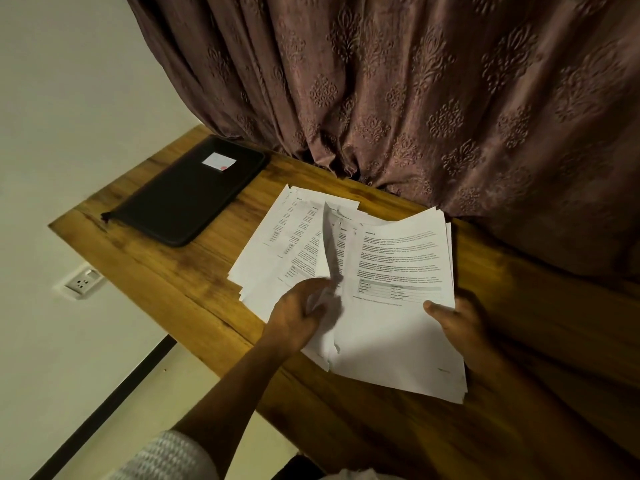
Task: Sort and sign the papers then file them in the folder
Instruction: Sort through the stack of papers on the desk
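- We see a patterned brown curtain (433, 98) hanging behind the wooden bench (166, 282), its hem resting on the far edge.
- A loose spread of printed papers (391, 271) lies fanned across the middle of the bench.
- A closed black folder (187, 195) with a white label sits well apart, at the far left corner.
- Our left hand (298, 317) pinches the lifted edge of one sheet.
- Our right hand (457, 323) grips the top stack, thumb pressed on the page.
- A wall socket (83, 280) shows below the bench.
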